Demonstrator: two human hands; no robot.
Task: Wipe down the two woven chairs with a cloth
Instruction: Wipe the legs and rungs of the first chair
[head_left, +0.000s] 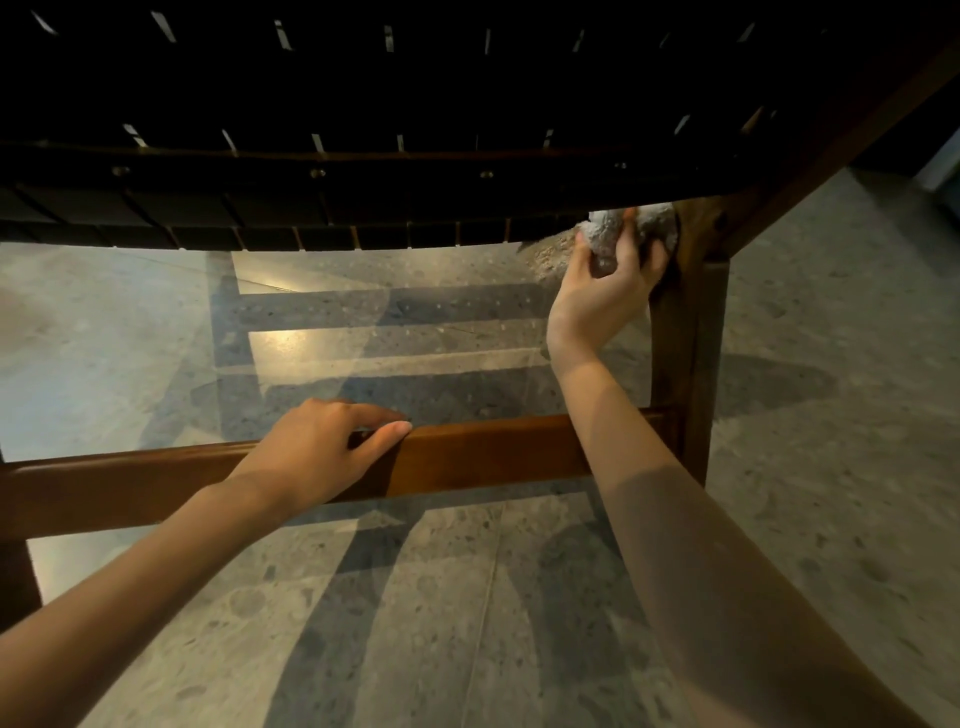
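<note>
I look from low down at the underside of a woven chair (363, 208); its dark straps fill the top of the view. My right hand (605, 291) grips a bunched grey cloth (608, 234) and holds it against the top of the right wooden leg (685, 338), just below the seat frame. My left hand (317, 457) rests on the wooden crossbar (493, 452) between the legs, fingers draped over its top edge and thumb along the front. The second chair is out of sight.
A speckled stone floor (831, 415) lies under and around the chair, striped with the chair's shadows. A left leg (15, 577) of the chair shows at the frame's left edge. Something dark and a pale panel (940, 166) stand at the far right.
</note>
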